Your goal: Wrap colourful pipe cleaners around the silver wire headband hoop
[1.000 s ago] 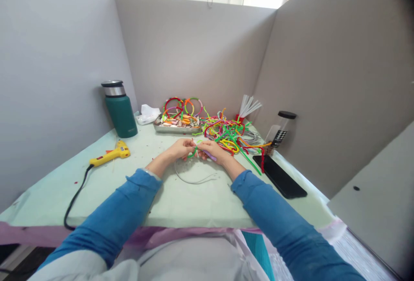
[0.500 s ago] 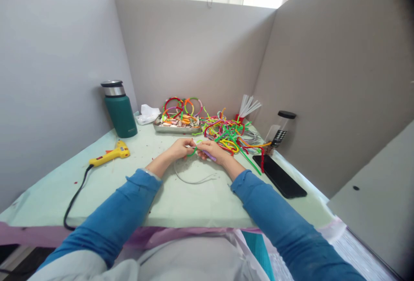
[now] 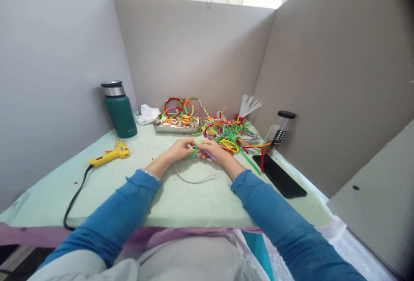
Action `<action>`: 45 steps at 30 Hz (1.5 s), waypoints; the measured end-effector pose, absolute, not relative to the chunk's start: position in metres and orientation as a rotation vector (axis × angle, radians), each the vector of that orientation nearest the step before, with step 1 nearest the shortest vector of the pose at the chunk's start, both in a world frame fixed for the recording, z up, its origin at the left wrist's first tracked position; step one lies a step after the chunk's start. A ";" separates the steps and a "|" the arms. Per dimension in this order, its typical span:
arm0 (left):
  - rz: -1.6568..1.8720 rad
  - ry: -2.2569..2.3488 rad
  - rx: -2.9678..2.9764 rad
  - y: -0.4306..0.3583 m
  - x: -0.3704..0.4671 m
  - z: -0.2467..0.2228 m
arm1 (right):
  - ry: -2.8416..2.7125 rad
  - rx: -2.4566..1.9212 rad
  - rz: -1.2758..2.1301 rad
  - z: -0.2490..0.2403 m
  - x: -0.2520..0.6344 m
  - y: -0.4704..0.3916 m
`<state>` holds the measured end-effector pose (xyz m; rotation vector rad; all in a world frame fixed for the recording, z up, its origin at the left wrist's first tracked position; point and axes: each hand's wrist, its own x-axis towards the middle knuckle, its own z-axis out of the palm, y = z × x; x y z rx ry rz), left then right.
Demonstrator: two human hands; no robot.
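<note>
Both hands meet over the middle of the table. My left hand (image 3: pixel 181 149) pinches a thin wire, beside a short green pipe cleaner (image 3: pixel 192 153) that curves down between the hands. My right hand (image 3: pixel 213 151) is closed around scissors-like purple handles or a purple strip (image 3: pixel 211 156); its exact kind is hard to make out. Grey wire (image 3: pixel 190 182) loops from below my left hand across the tabletop, its loose ends pointing right. Fingertips hide where the green piece and the wire meet.
A yellow glue gun (image 3: pixel 110 155) and green bottle (image 3: pixel 120 115) stand left. Behind are a metal tray (image 3: pixel 176 129) with colourful rings and a heap of pipe cleaners (image 3: pixel 226 132). On the right lie a black phone (image 3: pixel 280 177) and a clear bottle (image 3: pixel 281 127). Grey partitions enclose the table.
The green pipe cleaner shows a little more below the fingers, in a fuller curve. Both hands stay in nearly the same place.
</note>
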<state>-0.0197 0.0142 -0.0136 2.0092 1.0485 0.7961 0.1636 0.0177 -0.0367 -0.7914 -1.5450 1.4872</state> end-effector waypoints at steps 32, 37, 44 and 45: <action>0.761 1.096 1.949 -0.004 -0.015 0.004 | -1.704 -0.823 1.360 -0.039 0.164 0.017; 0.749 1.071 1.961 0.001 -0.015 0.001 | -1.647 -0.833 1.397 -0.038 0.163 0.016; 0.774 1.052 1.966 0.009 -0.015 -0.006 | -1.572 -0.826 1.433 -0.034 0.162 0.015; 0.794 1.053 1.962 0.010 -0.015 -0.007 | -1.558 -0.817 1.445 -0.034 0.162 0.015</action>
